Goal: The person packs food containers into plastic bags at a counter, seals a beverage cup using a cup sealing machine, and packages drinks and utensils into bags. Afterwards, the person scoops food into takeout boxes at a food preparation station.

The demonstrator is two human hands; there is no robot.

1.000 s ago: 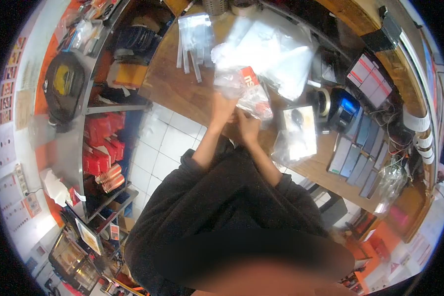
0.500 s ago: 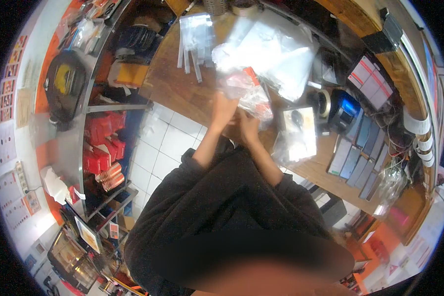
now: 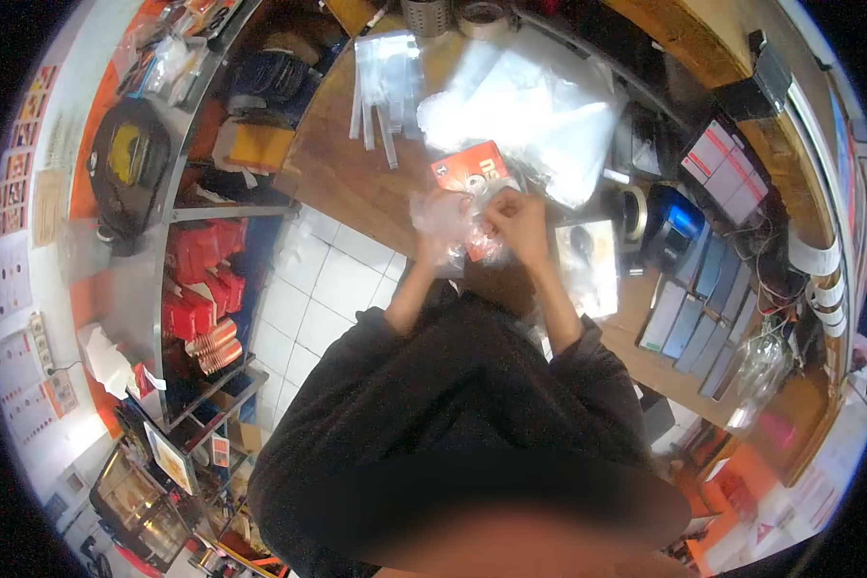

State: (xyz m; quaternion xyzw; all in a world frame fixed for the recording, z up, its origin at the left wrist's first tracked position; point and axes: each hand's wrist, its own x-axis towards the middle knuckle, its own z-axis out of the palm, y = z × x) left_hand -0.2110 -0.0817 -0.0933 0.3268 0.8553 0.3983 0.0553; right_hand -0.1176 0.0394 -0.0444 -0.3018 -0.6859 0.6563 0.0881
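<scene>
A red-orange packet with white lettering [image 3: 474, 166] lies in front of me at the near edge of the wooden table, its lower part behind clear crinkled plastic. My left hand [image 3: 437, 231] is closed round a clear plastic bag [image 3: 450, 214] that partly veils the fingers. Curled fingers of my right hand [image 3: 520, 225] pinch the plastic over the packet's right side. Just beyond the packet is a pile of shiny clear plastic bags [image 3: 520, 101]. Right of my right hand lies a flat clear-wrapped item with a dark oval shape [image 3: 589, 262].
Clear plastic strips [image 3: 387, 82] hang together at the table's far left. A tape roll [image 3: 634, 214] and a blue-lit device [image 3: 679, 220] stand at right, beside several grey flat boxes [image 3: 686, 323]. Metal shelves with red packets [image 3: 202, 260] rise on the left.
My right hand has moved up and right, onto the plastic. The red-orange packet now shows its lettered face. My left hand has shifted slightly down, with plastic over it.
</scene>
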